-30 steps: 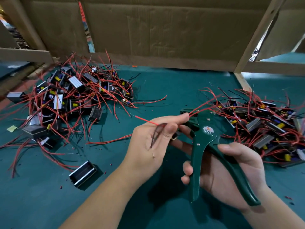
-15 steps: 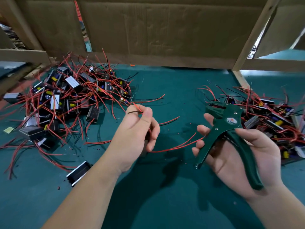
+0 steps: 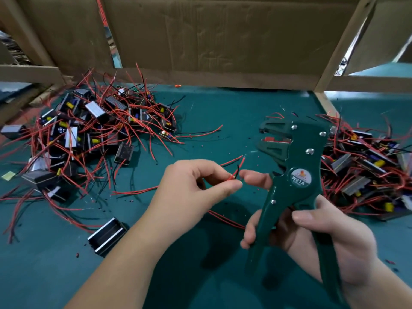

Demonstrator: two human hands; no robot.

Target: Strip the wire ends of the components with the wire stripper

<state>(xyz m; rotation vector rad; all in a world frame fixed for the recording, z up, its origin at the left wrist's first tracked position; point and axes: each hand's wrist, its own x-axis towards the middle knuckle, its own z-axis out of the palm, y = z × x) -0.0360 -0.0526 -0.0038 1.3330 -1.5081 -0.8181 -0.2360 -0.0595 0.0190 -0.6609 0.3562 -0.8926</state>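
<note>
Over the green mat, between the two heaps of components: the step in hand looks like presenting wire ends to the tool, cut not yet made.

- Left hand: closed in a pinch, thumb and forefinger clamping a red and a black wire together. The wires stand up out of the pinch, tips free in the air just below the stripper's head and not in it. Which component they lead back to I cannot tell; the hand covers the run.
- Right hand: wrapped round the handles of the wire stripper, thumb over the near handle. Handles are spread and the jaws stand apart. One finger reaches out behind the tool towards the wire tips; contact cannot be told.
- Left pile and right pile lie well apart on the mat.

Judgement on the next move: feed one tip squarely between the open jaws, only a short length in, hold the pinch firm, then squeeze. Risk: the two wires entering together, or the end slipping.
</note>
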